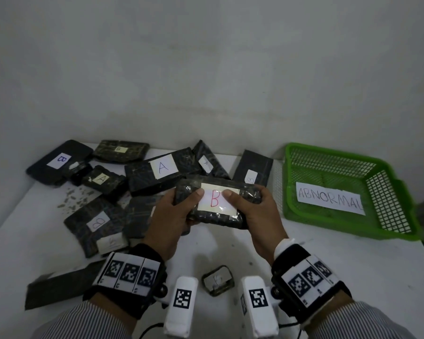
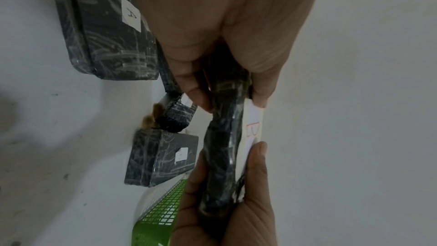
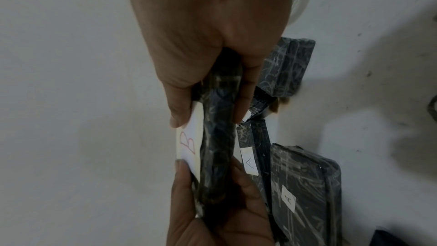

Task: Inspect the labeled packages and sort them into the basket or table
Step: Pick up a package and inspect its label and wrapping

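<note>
A: Where was the basket (image 1: 348,152)?
B: On the table (image 1: 328,265), to the right, nearer the right hand (image 1: 260,214).
A: And the package (image 1: 218,204)?
B: Lifted, long axis left-right; the left hand (image 1: 174,216) and the right each gripped one end, thumbs on the B label (image 1: 217,200).

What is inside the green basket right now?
The green basket holds only a white paper sign reading ABNORMAL; no packages show. The mesh floor under the sign is covered.
</note>
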A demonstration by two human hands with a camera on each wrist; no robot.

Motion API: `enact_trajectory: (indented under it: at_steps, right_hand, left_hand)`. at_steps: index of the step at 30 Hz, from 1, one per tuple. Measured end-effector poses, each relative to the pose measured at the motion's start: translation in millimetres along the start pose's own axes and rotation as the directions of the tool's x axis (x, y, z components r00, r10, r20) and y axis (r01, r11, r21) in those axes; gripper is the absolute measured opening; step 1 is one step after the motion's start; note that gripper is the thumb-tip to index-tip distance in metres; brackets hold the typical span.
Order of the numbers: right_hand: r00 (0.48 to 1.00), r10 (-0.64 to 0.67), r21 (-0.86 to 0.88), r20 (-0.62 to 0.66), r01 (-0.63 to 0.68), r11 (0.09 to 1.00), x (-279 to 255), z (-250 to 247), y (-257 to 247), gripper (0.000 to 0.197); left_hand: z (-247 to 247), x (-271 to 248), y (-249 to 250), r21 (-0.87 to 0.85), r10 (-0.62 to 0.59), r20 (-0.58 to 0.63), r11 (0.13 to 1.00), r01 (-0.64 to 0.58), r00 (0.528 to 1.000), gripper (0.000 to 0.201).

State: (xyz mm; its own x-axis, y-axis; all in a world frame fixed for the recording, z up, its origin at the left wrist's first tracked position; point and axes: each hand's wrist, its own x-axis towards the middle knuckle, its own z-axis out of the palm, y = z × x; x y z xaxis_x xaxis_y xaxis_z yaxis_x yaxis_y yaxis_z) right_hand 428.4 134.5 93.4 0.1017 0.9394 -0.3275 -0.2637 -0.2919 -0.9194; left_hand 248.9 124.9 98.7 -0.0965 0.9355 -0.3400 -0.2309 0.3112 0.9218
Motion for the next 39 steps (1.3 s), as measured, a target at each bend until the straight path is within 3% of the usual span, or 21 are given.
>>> enact_trajectory:
  at_steps: [4, 8, 12, 15, 19, 24, 28, 33, 39]
  right_hand:
    - [0.996, 0.047, 0.015, 0.075, -0.049, 0.999, 1.4, 0.2, 1.8, 0.064]
    - [0.997, 0.067, 0.08, 0.049, -0.07, 0.994, 7.7, 2.4, 6.3, 0.074]
    - [0.996, 0.073, 0.172, 0.047, -0.08, 0.982, 9.2, 8.5, 11.0, 0.075]
    - [0.989, 0.086, 0.043, 0.118, -0.091, 0.995, 7.4, 6.5, 10.6, 0.054]
    - [0.994, 0.079, -0.127, 0.082, -0.068, 0.99, 7.8, -0.9, 2.1, 0.067]
    - [0.949, 0.173, -0.298, 0.263, -0.091, 0.95, 1.6, -0.5, -13.3, 0.035]
    - [0.963, 0.156, -0.232, 0.221, -0.104, 0.967, 0.8, 1.3, -6.4, 0.025]
    - [0.979, 0.132, -0.108, 0.155, -0.116, 0.987, -4.1, 10.3, 11.7, 0.029]
    - [0.915, 0.259, -0.053, 0.309, -0.255, 0.965, -7.1, 5.5, 14.8, 0.039]
  left_hand:
    - [-2.6, 1.9, 4.8, -0.024, 0.018, 0.023, 1.0, -0.017, 1.0, 0.025]
    - [0.7, 3.8, -0.9, -0.104, 0.06, -0.025, 0.993, -0.062, 0.998, 0.031]
    - [10.7, 0.8, -8.0, -0.229, -0.016, 0.07, 0.973, 0.032, 0.997, 0.042]
    - [12.4, 0.7, -11.1, -0.178, -0.025, 0.084, 0.983, 0.039, 0.996, 0.034]
    - [3.3, 5.0, -5.5, -0.123, -0.002, 0.084, 0.992, 0.013, 0.996, 0.025]
    - [-3.5, 5.3, -3.8, 0.008, -0.002, 0.201, 1.0, 0.001, 0.98, 0.014]
    - [-2.9, 8.0, -7.7, 0.005, -0.045, 0.171, 0.999, 0.045, 0.984, 0.014]
    - [3.0, 9.4, -11.0, -0.085, -0.108, 0.104, 0.989, 0.117, 0.989, 0.023]
    - [-2.8, 11.8, -7.9, 0.016, -0.1, 0.14, 0.995, 0.098, 0.985, 0.022]
